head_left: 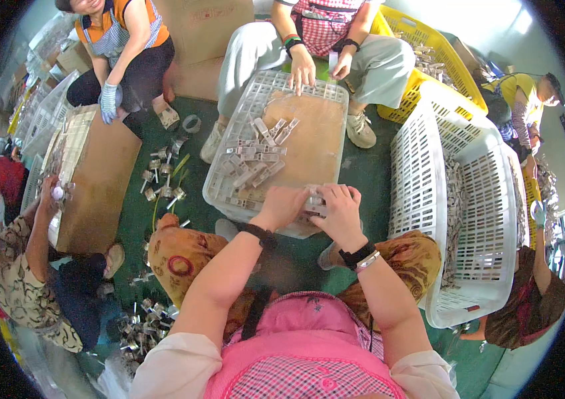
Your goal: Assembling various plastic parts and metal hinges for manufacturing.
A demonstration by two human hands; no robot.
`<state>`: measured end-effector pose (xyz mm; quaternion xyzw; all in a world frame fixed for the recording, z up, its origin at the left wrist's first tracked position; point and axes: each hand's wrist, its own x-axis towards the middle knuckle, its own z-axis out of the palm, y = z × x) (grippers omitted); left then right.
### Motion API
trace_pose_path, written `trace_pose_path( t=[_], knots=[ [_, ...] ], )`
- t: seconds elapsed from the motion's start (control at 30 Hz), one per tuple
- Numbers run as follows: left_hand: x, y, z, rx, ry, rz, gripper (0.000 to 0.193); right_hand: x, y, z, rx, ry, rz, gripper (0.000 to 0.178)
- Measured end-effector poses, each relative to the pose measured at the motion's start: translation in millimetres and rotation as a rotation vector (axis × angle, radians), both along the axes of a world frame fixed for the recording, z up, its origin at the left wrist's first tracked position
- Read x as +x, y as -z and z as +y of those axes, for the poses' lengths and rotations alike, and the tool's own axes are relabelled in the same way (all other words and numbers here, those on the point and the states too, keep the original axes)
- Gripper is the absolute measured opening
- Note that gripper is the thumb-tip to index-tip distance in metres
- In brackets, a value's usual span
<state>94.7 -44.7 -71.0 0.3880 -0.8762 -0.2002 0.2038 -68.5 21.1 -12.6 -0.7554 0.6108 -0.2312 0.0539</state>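
1. The left hand point(282, 207) is curled at the near edge of the worktop point(315, 133), a low, see-through plastic tub with a brown top. Its fingertips are partly hidden, so I cannot tell whether they grip.
2. The right hand point(339, 211), just beside it, is bent nearly closed, with thumb and fingers around a small clear piece point(314, 205). This piece is between the two hands.
3. Beyond the hands, a loose heap of clear plastic clips point(256, 158) takes up the worktop's left part.
4. Across the far end sits a co-worker, with one hand point(303, 70) pointing down at the edge and knees flanking the tub.
5. At right, a tall white basket point(417, 166) stands near the right knee; a yellow crate point(460, 80) is behind it.
6. At left, metal-and-plastic parts point(162, 169) litter the green floor point(370, 174), between the tub and a large cardboard box point(99, 193).
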Motion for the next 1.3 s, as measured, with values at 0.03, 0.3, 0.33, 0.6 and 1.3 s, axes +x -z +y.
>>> trace_pose_path(
  t=[0.03,0.3,0.33,0.6,1.3],
  knots=[
    [0.0,0.8,0.2,0.019,0.008,0.002,0.036,0.0,0.2,1.2,-0.006,0.005,0.002,0.056],
    [-1.7,-1.4,-3.8,0.168,-0.023,-0.008,0.042,-0.8,0.3,-3.1,0.006,0.01,0.021,0.057],
    [-1.6,1.0,-5.4,0.14,-0.029,0.006,0.044,-0.9,0.4,-4.6,0.002,0.008,0.022,0.058],
    [9.4,5.8,-9.6,-0.178,-0.013,-0.131,0.017,10.8,2.1,-9.0,-0.018,-0.005,0.008,0.057],
    [3.0,6.2,-20.5,0.19,-0.044,-0.046,0.04,3.4,4.0,-17.3,-0.018,-0.026,0.103,0.056]
  ],
)
